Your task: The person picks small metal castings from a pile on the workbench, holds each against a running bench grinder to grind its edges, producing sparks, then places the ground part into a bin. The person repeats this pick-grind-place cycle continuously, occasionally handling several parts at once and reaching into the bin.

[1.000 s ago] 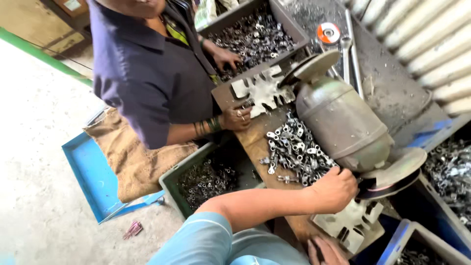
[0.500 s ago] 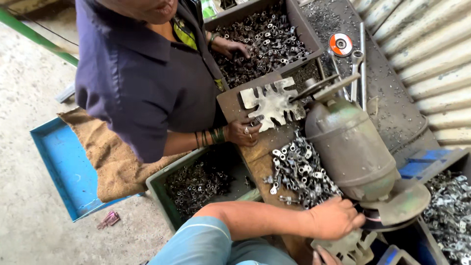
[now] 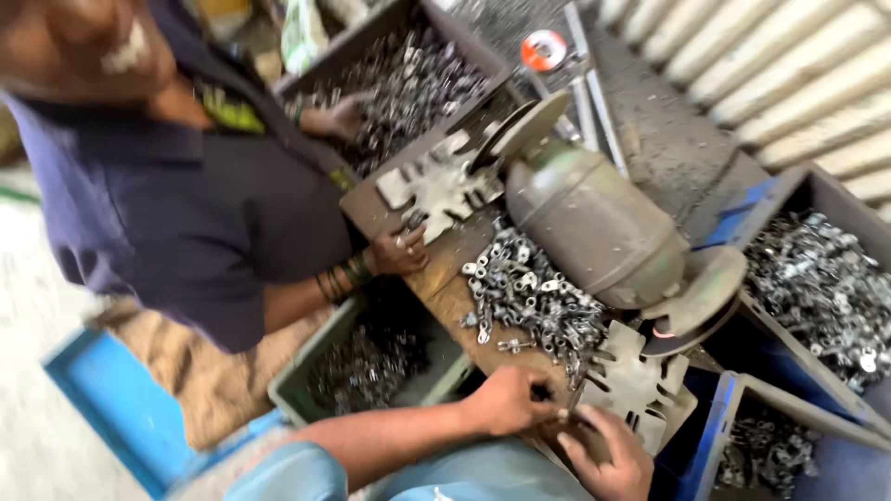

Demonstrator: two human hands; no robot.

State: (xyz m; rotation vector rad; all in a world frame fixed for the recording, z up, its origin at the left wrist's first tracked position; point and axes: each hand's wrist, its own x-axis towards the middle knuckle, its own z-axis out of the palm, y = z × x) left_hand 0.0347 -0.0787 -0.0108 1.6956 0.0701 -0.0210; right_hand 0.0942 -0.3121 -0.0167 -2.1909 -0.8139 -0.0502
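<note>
My left hand (image 3: 506,401) reaches in from the lower left, fingers closed. My right hand (image 3: 603,455) meets it at the bench's front edge. Between their fingertips is a small metal part (image 3: 562,415), pinched by both, though blur hides its shape. Just beyond lies a slotted metal plate (image 3: 640,378) under the near disc (image 3: 698,295) of a grey double-ended grinder motor (image 3: 594,223). A pile of small shiny metal fittings (image 3: 529,297) lies on the wooden bench, left of the motor.
A co-worker in a dark blue shirt stands at left, one hand (image 3: 399,250) at a second slotted plate (image 3: 436,181), the other (image 3: 339,116) in a crate of fittings (image 3: 408,79). A green crate (image 3: 288,408), blue bins (image 3: 821,199), a blue tray (image 3: 102,408) and burlap surround the bench.
My left hand has drawn back from beside the motor to the bench's front edge. My right hand has come into view and joined it. The view has moved closer.
</note>
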